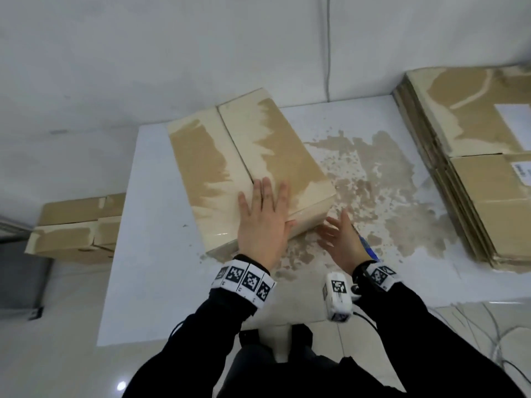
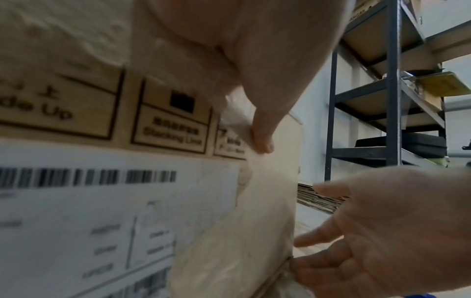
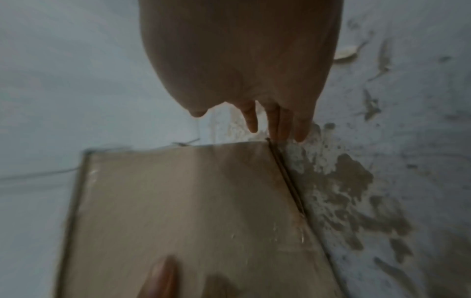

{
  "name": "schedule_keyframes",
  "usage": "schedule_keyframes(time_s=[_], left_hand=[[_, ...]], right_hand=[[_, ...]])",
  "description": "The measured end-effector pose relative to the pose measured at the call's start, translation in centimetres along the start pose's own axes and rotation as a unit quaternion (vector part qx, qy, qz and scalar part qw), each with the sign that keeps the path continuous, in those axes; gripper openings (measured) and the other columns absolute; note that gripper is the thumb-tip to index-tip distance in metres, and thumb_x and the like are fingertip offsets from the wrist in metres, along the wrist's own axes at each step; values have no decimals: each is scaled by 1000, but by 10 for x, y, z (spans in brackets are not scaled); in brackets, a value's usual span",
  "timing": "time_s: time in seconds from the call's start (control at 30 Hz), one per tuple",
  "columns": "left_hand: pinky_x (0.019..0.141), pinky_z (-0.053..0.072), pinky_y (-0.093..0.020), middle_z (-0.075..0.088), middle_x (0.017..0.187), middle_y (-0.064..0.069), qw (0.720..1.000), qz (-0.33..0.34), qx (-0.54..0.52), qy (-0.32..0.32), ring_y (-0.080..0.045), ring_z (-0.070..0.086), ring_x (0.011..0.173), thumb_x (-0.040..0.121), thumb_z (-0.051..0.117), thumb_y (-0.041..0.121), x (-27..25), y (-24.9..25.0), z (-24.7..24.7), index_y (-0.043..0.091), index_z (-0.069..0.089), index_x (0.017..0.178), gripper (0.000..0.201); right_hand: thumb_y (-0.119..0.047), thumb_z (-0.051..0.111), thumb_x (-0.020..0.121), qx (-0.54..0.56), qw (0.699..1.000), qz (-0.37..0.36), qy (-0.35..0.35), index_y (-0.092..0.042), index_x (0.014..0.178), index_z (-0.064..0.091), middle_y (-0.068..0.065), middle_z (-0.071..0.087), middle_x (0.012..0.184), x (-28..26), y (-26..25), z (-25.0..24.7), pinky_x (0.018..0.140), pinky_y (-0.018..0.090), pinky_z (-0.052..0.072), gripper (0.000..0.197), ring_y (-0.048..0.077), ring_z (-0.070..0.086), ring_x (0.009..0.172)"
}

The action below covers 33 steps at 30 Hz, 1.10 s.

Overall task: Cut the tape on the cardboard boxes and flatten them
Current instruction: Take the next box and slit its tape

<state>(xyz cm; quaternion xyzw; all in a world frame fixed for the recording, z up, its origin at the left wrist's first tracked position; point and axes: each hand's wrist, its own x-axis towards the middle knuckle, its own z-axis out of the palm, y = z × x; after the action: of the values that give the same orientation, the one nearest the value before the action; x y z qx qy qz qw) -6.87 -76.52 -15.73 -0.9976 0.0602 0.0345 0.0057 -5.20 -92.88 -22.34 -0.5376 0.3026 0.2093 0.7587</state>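
On the floor at far left, beside the tabletop (image 1: 161, 282), a pair of taped cardboard boxes (image 1: 77, 228) is seen, well apart from both hands.

On the tabletop itself the cardboard box in hand (image 1: 244, 165) is laid flat on its broad face. Its long axis is observed to run from the near edge away and to the left, with the centre seam (image 1: 234, 145) following the same line. The near end of the seam is reached by the fingertips of the left hand (image 1: 263, 225). That hand is laid palm-down on the near end of the top face, fingers straight and spread, nothing gripped. In the left wrist view a printed label with a barcode (image 2: 89, 179) is seen on the near end face below this hand.

The right hand (image 1: 340, 244) is held just off the near right corner of the box, fingers apart and relaxed, nothing clasped. In the right wrist view its fingertips (image 3: 277, 129) are seen at that corner; contact cannot be confirmed. A blue object (image 1: 369, 248) lies on the tabletop partly beneath this hand; it is judged possibly to be the cutter, though too little is shown to say.

The box therefore lies ahead and leftward of the right hand, and the left hand is the nearer to the seam. Any cut along the seam is judged to require travel along that diagonal.

At far right a stack of flattened boxes (image 1: 471, 168) rests on the tabletop.
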Motion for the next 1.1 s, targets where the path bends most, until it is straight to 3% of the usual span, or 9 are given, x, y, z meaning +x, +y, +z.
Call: schedule_keyframes(time_s=[0.1,0.2,0.37,0.5,0.63,0.73,0.8,0.9,1.1], left_hand=[[116,16,-56,14,158,-19,997,26,-52,41,-34,11,147,96,26,53,-4,-10,-9,16,-3,153,73],[115,21,-50,24,156,-14,967,64,-191,158,-28,20,145,92,35,56,-4,-21,-15,20,7,152,75],[98,50,-32,46,144,-4,771,-45,-616,155,-11,50,127,84,68,40,-6,-28,-22,23,24,148,79],[84,56,-35,59,121,-1,700,-173,-677,147,-16,60,109,68,76,43,-25,-51,3,26,42,128,71],[114,29,-49,29,152,0,702,-260,-615,248,-15,31,139,78,60,41,-66,-88,6,13,21,148,85],[118,18,-48,17,157,-3,796,-204,-403,403,-18,17,146,89,51,48,-82,-103,-27,12,16,151,80],[117,19,-45,18,158,-9,868,-157,-311,354,-25,16,146,88,51,54,-68,-102,-44,20,23,150,76],[112,27,-35,22,157,-8,894,-189,-312,259,-22,24,144,85,53,56,-41,-101,-51,23,42,143,68],[108,20,-18,24,156,-7,868,-246,-337,270,-17,26,142,90,64,34,-47,-129,-19,16,56,134,47]], right_hand=[[-57,28,97,55,997,13,-42,-9,132,46,11,56,125,0,-5,9,98,38,43,62,28,52,119],[-55,38,93,101,988,-114,-19,-21,133,46,8,54,135,-17,-20,16,93,35,48,53,20,55,119],[-21,64,85,-97,893,-436,-52,-29,142,29,-8,44,140,-62,-61,38,95,19,47,68,-1,46,126],[-13,66,86,-282,800,-522,-89,-38,140,27,-33,32,141,-58,-71,64,109,14,31,72,-13,31,130],[-18,63,89,-459,667,-572,-130,-28,147,29,-7,31,153,-48,-43,91,113,42,29,67,18,28,141],[-18,60,90,-499,613,-593,-156,-23,145,35,0,29,154,-47,-22,116,115,39,24,61,19,23,144],[-14,59,90,-503,599,-592,-195,-16,143,40,5,34,152,-50,-12,127,116,41,24,57,22,26,143],[-23,56,93,-552,576,-571,-191,-21,145,35,2,29,154,-51,-9,121,118,44,14,56,20,18,145],[-23,56,93,-483,772,-395,120,-7,132,46,14,42,137,-22,-7,-15,106,40,35,43,29,39,128]])
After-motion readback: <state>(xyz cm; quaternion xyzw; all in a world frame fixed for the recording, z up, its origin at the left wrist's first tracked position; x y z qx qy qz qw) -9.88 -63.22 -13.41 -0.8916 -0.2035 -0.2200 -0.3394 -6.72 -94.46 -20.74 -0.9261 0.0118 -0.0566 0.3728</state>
